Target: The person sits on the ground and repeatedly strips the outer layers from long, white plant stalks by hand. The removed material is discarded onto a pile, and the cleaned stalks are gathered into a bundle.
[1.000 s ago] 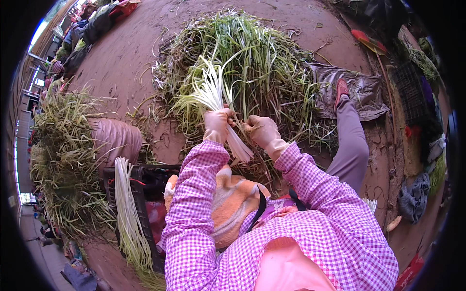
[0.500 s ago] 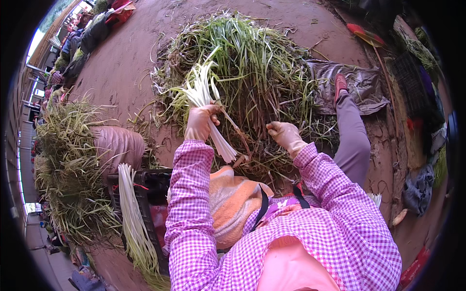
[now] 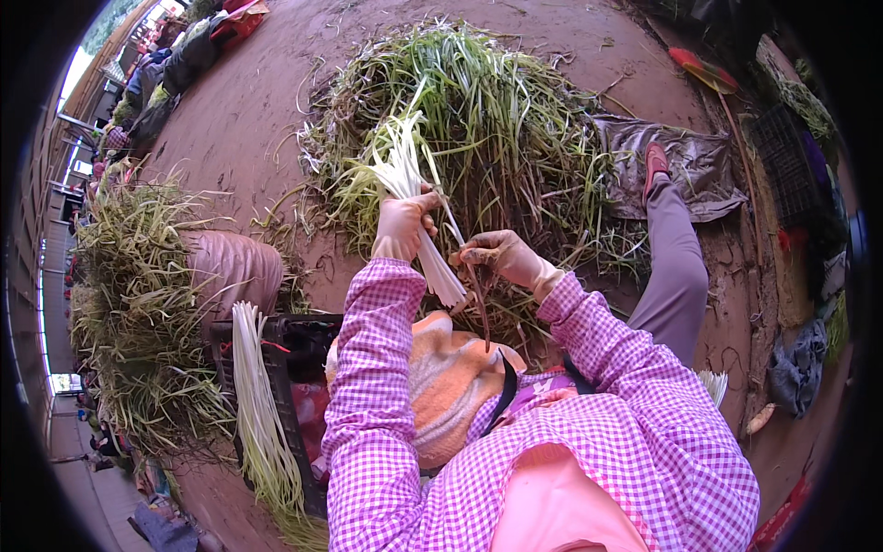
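Where left grip [image 3: 401, 225] curls, stalks [image 3: 401, 171] pass through.

The left hand [image 3: 403, 226] hides the middle of the white stalks [image 3: 401, 173], the left sleeve [image 3: 379, 368] part of the black crate [image 3: 288, 409]. The lower edge cuts off the pink cloth [image 3: 566, 504]; distant items [image 3: 153, 81] at upper left are too small to identify.

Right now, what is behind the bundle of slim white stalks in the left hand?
Behind the bundle of slim white stalks, a big heap of long green leafy stalks shows on the brown ground. Whatever lies directly behind the bundle and the left hand is covered.
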Demonstrator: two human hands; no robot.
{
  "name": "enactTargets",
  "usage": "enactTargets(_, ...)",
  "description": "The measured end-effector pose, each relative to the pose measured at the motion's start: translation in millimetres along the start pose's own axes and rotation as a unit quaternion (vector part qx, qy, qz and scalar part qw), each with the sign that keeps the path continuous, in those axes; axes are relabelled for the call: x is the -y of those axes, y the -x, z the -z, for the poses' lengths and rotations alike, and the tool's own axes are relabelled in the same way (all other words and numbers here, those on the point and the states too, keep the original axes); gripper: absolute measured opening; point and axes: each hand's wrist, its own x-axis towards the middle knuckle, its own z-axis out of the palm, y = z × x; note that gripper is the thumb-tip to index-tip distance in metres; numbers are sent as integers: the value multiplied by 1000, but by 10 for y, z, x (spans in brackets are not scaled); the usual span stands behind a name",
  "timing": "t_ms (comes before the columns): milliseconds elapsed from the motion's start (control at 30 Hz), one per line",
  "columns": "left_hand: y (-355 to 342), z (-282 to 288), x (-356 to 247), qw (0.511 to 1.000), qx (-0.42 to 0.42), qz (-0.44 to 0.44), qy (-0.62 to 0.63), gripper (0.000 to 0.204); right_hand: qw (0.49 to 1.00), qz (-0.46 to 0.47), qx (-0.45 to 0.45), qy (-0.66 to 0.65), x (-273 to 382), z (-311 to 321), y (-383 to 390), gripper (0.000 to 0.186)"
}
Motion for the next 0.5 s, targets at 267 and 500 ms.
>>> enactTargets(267, 100, 2, 38, 997, 50, 23, -49, 17, 990, 46, -73, 109, 202, -244, -89, 15)
enactTargets(500, 77, 20, 62, 991, 117, 4, -64, 12, 979, 29, -88, 179, 140, -310, -119, 19)
